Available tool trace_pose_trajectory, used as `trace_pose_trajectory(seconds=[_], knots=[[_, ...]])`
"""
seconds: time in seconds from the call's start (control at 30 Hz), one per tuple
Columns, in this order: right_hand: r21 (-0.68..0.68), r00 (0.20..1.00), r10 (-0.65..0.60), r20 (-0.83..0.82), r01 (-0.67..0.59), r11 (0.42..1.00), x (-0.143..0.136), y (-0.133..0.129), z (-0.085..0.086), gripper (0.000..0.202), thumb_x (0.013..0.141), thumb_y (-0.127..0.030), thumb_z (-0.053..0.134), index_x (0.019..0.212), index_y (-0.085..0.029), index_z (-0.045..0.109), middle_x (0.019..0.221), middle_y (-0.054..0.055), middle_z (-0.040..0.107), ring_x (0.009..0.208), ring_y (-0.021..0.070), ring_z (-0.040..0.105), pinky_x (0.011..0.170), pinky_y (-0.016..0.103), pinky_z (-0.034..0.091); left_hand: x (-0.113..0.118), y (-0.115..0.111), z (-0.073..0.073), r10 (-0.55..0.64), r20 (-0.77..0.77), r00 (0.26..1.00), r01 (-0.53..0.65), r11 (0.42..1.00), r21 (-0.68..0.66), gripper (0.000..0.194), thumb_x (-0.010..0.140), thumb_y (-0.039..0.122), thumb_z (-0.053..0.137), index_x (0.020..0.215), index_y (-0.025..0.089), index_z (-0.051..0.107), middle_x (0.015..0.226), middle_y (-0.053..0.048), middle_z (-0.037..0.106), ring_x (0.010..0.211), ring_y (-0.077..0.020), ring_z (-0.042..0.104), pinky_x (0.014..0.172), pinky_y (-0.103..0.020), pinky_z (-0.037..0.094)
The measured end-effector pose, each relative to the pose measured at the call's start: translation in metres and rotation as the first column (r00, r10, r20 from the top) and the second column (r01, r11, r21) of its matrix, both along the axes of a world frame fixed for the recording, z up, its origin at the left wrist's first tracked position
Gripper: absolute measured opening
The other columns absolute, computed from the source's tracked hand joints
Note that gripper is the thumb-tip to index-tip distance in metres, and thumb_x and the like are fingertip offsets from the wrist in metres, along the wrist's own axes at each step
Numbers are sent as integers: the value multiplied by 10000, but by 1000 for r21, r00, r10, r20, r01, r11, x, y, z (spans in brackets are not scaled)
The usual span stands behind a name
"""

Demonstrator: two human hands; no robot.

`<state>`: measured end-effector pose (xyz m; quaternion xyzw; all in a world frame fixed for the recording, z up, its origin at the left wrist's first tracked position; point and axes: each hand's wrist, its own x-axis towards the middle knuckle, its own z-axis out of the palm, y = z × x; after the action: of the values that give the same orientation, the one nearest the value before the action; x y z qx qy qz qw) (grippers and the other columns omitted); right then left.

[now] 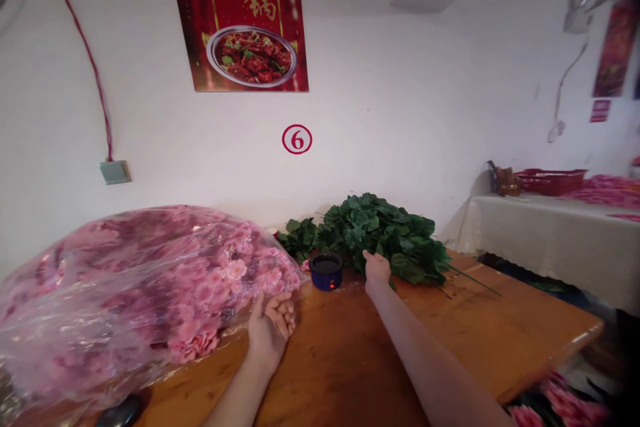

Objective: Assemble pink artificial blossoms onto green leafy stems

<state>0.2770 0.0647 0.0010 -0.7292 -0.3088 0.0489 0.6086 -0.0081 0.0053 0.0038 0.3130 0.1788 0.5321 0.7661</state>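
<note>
The fingers of the left hand (273, 330) were loosely curled, palm up, with nothing gripped. Those of the right hand (377, 271) were bent beside the heap of dark green, leafy stems (380, 230); whether a leaf was pinched could not be told. Little was judged done: no stem was seen lifted clear, and the heap was left to be worked through. Its long axis was laid sideways behind the right fingers, bare ends pointed rightward.

Head-worn view: forward, down over table (330, 360), facing wall (390, 133).
</note>
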Motion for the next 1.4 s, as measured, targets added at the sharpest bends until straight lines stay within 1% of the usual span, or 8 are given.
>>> trace_pose_trajectory(seconds=[0.2, 0.4, 0.5, 0.63, 0.87, 0.97, 1.17, 1.4], knots=[[-89, 997, 25, -76, -32, 996, -4, -1, 1, 599, 776, -552, 488, 1182, -121, 578, 1007, 155, 673, 866, 250, 641, 723, 314, 477, 1, 0, 0, -2, -20, 1000, 3, 1000, 12, 405, 856, 459, 439, 787, 118, 647, 577, -55, 582, 465, -154, 518, 456, -251, 389], [-207, 995, 82, 55, -69, 976, -10, -14, 13, 672, 760, -697, 432, 1237, -239, 552, 1176, 173, 577, 968, 299, 606, 781, 409, 453, 2, 0, -1, -5, -37, 999, 7, 999, 51, 410, 856, 463, 449, 790, 113, 652, 573, -47, 578, 469, -144, 518, 455, -237, 382], [-302, 986, 92, 140, -45, 952, -11, -17, 14, 521, 833, -595, 414, 1165, -239, 601, 1033, 153, 643, 918, 296, 617, 730, 398, 450, 2, 0, -2, -11, -47, 999, 13, 999, 51, 419, 860, 468, 444, 784, 115, 657, 576, -48, 583, 479, -143, 523, 466, -235, 386], [-299, 984, 48, 174, 6, 954, -10, -19, 14, 343, 880, -422, 405, 969, -225, 671, 872, 134, 668, 803, 267, 625, 662, 357, 426, 2, -1, -1, 8, -87, 996, -4, 999, 50, 433, 859, 476, 447, 755, 114, 660, 551, -48, 578, 465, -138, 514, 459, -228, 374], [-165, 965, -46, 260, 91, 982, -13, -27, 28, 420, 925, -404, 287, 902, -195, 651, 865, 108, 641, 761, 219, 569, 597, 292, 343, 3, -3, 3, 44, -123, 991, -40, 999, 35, 441, 836, 496, 477, 720, 110, 657, 514, -38, 566, 430, -130, 502, 440, -222, 357], [1, 949, -125, 288, 130, 992, -10, -28, 31, 398, 918, -395, 314, 870, -174, 642, 902, 117, 627, 823, 227, 537, 637, 295, 332, 3, -3, 3, 36, -128, 991, -32, 999, 32, 429, 825, 497, 493, 718, 114, 655, 507, -31, 562, 427, -128, 500, 435, -219, 352], [205, 921, -248, 302, 191, 960, -5, -28, 32, 351, 907, -358, 345, 856, -152, 624, 904, 135, 637, 896, 263, 493, 753, 332, 326, 4, -3, 2, 29, -131, 991, -23, 999, 45, 418, 825, 490, 499, 737, 115, 660, 529, -29, 566, 453, -126, 507, 450, -219, 359], [348, 902, -323, 287, 216, 912, -6, -30, 35, 361, 924, -381, 315, 820, -167, 587, 757, 106, 612, 812, 254, 514, 711, 319, 317, 4, -3, 1, 6, -162, 987, 2, 998, 55, 403, 834, 471, 483, 738, 120, 656, 527, -30, 564, 451, -125, 501, 459, -221, 347]])
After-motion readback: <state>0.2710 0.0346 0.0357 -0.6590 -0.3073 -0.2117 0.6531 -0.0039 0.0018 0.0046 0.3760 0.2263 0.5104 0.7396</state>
